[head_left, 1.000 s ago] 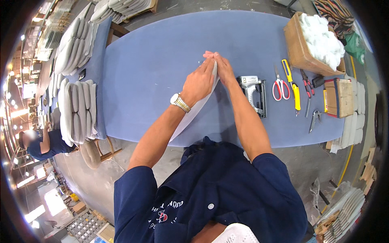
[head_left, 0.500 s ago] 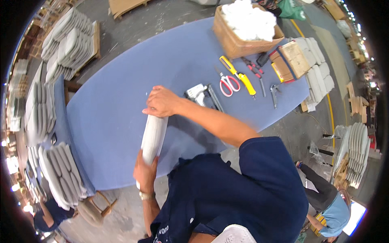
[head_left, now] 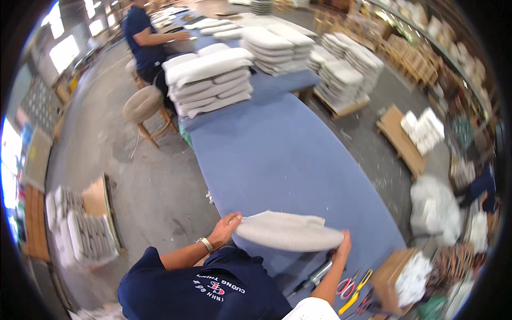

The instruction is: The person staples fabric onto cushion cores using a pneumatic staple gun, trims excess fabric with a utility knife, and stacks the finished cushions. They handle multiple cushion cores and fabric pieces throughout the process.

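A light grey padded cushion (head_left: 288,232) spans the gap between my hands over the near part of the blue-covered table (head_left: 266,154). My left hand (head_left: 226,228) is closed on its left end, with the thumb on top. At the right end, my right hand (head_left: 344,248) grips the cushion's edge; some of its fingers are hidden. A staple gun (head_left: 316,276) lies just under my right wrist, partly covered by the arm. Right of that arm lie red-handled scissors (head_left: 346,288) and a yellow-handled tool (head_left: 356,293).
Stacked grey cushions (head_left: 210,80) stand at the table's far end, near a person (head_left: 144,42) in dark clothes. A cardboard box (head_left: 392,277) of white filling sits at the near right corner. A round padded stool (head_left: 144,104) stands left of the table; pallets (head_left: 402,138) lie right.
The view has swung round toward the table's far end and the stacks. The cushion, earlier held lengthwise and edge-on, now lies crosswise between my hands, with its broad side showing.
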`<state>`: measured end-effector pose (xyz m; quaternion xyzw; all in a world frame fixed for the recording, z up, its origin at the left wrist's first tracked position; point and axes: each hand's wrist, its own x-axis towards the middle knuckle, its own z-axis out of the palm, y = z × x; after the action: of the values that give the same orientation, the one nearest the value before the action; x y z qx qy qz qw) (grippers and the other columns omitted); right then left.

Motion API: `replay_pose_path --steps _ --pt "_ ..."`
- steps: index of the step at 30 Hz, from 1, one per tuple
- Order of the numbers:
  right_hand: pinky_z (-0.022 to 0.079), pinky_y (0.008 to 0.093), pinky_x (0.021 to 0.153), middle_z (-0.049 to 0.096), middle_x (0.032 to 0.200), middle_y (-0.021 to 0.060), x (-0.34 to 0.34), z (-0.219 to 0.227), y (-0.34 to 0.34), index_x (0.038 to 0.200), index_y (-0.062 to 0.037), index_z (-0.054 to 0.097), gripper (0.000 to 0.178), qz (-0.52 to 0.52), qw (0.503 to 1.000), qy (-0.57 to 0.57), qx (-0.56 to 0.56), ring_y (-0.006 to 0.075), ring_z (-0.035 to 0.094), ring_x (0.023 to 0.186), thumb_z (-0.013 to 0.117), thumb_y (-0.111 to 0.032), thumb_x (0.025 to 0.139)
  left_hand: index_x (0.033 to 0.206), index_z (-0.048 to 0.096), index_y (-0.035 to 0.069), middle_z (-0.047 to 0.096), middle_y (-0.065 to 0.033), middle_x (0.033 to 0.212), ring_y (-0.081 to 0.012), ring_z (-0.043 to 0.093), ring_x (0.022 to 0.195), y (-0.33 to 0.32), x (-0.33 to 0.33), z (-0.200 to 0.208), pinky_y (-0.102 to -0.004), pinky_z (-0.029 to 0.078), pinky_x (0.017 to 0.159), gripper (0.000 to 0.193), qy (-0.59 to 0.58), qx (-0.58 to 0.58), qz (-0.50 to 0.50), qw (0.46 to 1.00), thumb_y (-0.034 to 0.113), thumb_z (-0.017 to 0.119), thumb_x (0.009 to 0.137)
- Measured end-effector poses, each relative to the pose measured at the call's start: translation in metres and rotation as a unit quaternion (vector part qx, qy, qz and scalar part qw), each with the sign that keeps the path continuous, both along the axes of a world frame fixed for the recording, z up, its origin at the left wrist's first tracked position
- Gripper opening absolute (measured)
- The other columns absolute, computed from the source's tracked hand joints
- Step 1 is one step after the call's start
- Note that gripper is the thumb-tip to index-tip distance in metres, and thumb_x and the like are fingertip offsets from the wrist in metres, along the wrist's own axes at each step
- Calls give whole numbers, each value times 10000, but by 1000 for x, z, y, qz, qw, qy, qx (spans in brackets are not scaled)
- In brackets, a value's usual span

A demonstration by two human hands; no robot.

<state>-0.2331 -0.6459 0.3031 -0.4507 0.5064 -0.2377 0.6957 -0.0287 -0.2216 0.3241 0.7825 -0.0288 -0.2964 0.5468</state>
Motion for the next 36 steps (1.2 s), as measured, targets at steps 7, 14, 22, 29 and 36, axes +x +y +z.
replay_pose_path --steps 7,14,22,29,36 --pt "577 472 857 680 1245 143 -61 27 20 1339 -31 590 509 81 997 -15 12 299 693 1089 552 -410 1002 1617 298 90 552 -171 1465 -330 613 1265 -3 -28 13 -543 527 1034 754 358 -203 175 894 256 691 996" --pt "500 485 1080 544 1483 162 -110 28 69 1545 -13 407 652 138 965 -199 -104 313 578 1324 597 -251 969 1457 518 30 631 -174 1387 -315 649 1230 18 -2 13 -517 532 1046 604 349 -359 138 854 353 716 987" --pt "421 471 1150 548 1459 142 -67 38 80 1496 -21 430 727 93 964 -227 -98 294 556 1314 793 -40 867 1392 619 -2 720 -117 1219 -203 680 1114 44 106 121 -380 548 1006 679 -54 -329 -95 938 375 830 868" --pt "436 517 1148 592 1428 143 -93 36 70 1451 -55 514 757 70 939 -271 -199 322 550 1338 865 -22 781 1393 645 17 705 -92 1310 -174 661 1160 39 113 170 -344 517 1056 605 -99 -285 -180 936 153 860 844" --pt "622 475 924 692 1252 246 -98 110 100 1351 39 585 467 108 957 -173 -207 356 725 1054 654 -242 984 1363 670 19 640 -104 1444 -187 634 1245 45 101 165 -360 513 1080 533 -81 -325 -202 920 8 778 841"
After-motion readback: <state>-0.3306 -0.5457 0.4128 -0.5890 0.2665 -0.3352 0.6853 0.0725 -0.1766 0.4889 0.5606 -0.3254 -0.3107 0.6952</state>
